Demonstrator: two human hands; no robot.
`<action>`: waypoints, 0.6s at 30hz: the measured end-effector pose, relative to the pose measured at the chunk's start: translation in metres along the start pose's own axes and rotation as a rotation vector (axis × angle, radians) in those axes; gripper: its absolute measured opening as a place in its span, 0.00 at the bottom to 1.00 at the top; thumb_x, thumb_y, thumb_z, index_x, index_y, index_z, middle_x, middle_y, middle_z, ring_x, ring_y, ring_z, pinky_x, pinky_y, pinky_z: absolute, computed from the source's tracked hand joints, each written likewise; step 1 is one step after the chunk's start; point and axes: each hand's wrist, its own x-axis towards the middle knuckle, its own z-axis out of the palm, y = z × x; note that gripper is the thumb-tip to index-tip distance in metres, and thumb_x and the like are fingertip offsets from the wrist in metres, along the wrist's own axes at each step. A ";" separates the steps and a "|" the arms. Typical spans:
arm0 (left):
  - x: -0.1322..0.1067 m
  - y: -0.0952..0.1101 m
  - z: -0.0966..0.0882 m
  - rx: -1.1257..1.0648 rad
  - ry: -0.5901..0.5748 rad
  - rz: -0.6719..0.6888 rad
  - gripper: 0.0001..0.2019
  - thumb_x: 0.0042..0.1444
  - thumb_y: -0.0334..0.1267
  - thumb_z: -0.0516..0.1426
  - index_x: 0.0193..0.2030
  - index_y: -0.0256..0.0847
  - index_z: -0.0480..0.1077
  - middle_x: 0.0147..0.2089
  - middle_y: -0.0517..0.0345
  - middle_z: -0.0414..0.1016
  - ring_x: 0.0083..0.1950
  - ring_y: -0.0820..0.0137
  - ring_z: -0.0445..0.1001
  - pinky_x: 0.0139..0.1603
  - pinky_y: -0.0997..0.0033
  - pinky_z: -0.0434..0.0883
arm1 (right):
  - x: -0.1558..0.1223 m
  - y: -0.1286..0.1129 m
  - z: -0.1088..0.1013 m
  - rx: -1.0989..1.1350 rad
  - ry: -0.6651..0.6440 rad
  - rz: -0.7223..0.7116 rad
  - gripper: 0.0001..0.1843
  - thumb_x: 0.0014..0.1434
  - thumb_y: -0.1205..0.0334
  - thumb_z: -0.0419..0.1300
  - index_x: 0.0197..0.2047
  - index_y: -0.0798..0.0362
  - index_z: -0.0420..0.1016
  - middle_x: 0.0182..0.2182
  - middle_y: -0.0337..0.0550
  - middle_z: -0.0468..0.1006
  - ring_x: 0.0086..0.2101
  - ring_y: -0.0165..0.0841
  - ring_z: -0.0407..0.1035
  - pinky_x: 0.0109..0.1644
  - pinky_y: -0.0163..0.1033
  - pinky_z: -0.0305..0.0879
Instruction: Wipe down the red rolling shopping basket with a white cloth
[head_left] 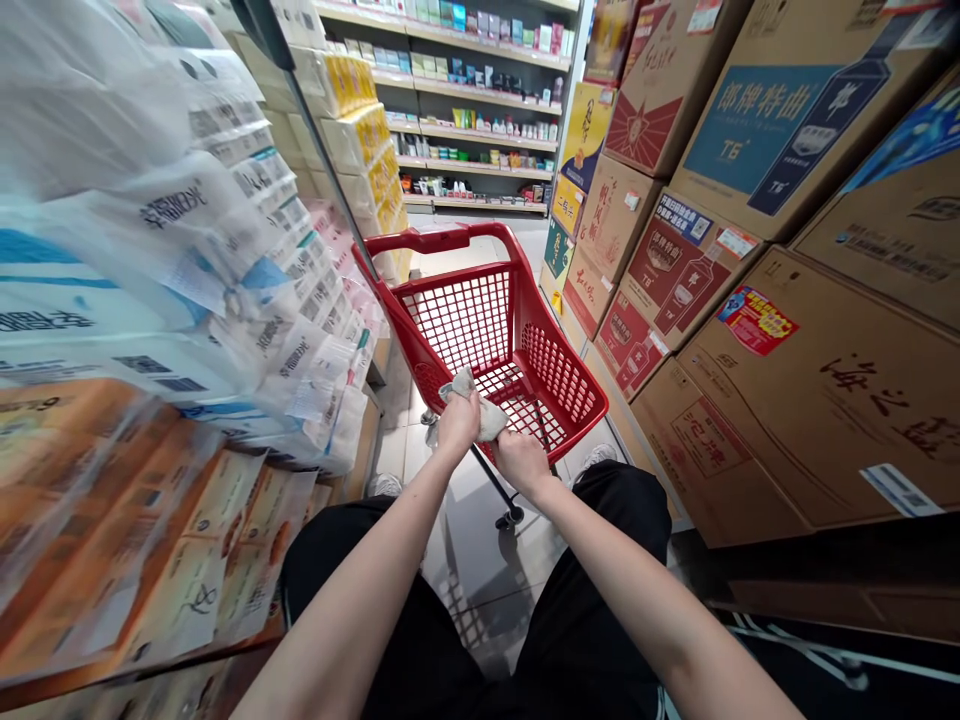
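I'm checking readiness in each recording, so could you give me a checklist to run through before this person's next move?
1. Left hand gripping the gray cloth: ok.
2. Right hand closed at the cloth's nearer end: ok.
3. Red cart standing between wrapped packs and cartons: ok.
4. Long handle steadied by a hand: not ok, both hands are on the cloth.
5. Cloth pressed against the cart: cannot tell.
6. Near wheel braked: cannot tell.
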 end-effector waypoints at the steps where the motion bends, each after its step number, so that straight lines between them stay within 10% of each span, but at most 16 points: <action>1: -0.001 -0.003 -0.001 -0.007 -0.018 0.035 0.22 0.61 0.50 0.42 0.48 0.33 0.63 0.45 0.37 0.75 0.49 0.55 0.75 0.46 0.62 0.68 | 0.000 0.005 0.001 -0.004 0.004 -0.011 0.19 0.68 0.58 0.39 0.44 0.58 0.68 0.33 0.52 0.78 0.34 0.37 0.74 0.37 0.35 0.61; 4: -0.002 -0.015 -0.006 -0.069 0.015 0.093 0.20 0.62 0.49 0.41 0.49 0.38 0.64 0.45 0.44 0.75 0.48 0.59 0.75 0.47 0.64 0.69 | -0.002 0.021 0.000 -0.015 0.007 -0.023 0.18 0.68 0.58 0.40 0.43 0.58 0.68 0.33 0.51 0.78 0.34 0.36 0.74 0.36 0.34 0.61; 10: 0.002 -0.025 -0.025 -0.038 0.432 0.233 0.22 0.63 0.45 0.41 0.56 0.34 0.59 0.54 0.41 0.65 0.56 0.59 0.66 0.56 0.64 0.65 | -0.004 0.059 -0.011 -0.063 -0.023 -0.059 0.18 0.68 0.54 0.41 0.45 0.54 0.67 0.34 0.46 0.79 0.33 0.33 0.73 0.35 0.32 0.58; 18: -0.002 -0.005 -0.019 0.381 -0.047 1.019 0.19 0.62 0.41 0.45 0.58 0.42 0.63 0.55 0.45 0.64 0.57 0.59 0.61 0.60 0.57 0.57 | -0.007 0.083 -0.018 -0.048 -0.020 -0.107 0.19 0.68 0.53 0.41 0.45 0.52 0.69 0.35 0.44 0.79 0.34 0.31 0.72 0.34 0.31 0.54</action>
